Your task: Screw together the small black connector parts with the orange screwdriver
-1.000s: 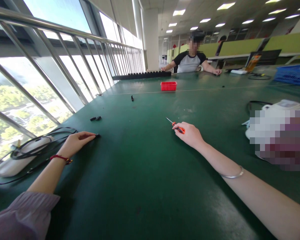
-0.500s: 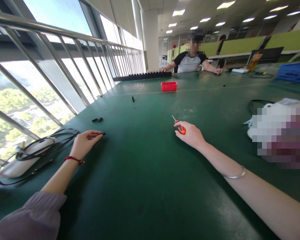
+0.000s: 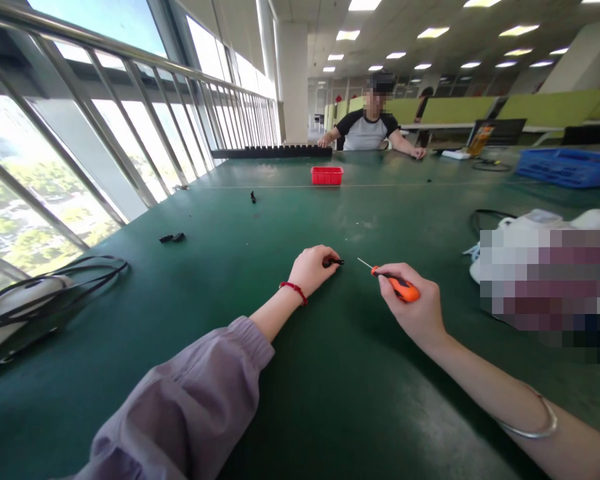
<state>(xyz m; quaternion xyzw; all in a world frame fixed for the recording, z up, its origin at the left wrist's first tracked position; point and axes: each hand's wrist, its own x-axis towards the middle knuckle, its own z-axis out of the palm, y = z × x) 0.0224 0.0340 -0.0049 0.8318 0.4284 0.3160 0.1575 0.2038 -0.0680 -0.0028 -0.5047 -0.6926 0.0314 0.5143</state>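
Observation:
Near the middle of the green table [image 3: 300, 220], my left hand [image 3: 313, 272] is closed on a small black part [image 3: 333, 263], whose exact kind I cannot make out. My right hand [image 3: 415, 303] grips an orange-and-black screwdriver [image 3: 403, 287] by its handle. The thin shaft points left toward the black part, with a small gap between tip and part. Further left lie two small black pieces [image 3: 173, 238] close together. Another black piece [image 3: 253, 197] is farther back.
A red bin [image 3: 327, 176] and a long black rack [image 3: 280, 153] stand toward the far edge, where a person [image 3: 369, 127] sits. At right are a blue basket [image 3: 570, 167] and a white bag [image 3: 555, 223], partly blurred. Looped black cable [image 3: 95, 267] lies at left beside the railing.
My left hand has swung right with the small black part, toward the screwdriver. My right hand has turned the screwdriver so its shaft points more to the left. The view has shifted right.

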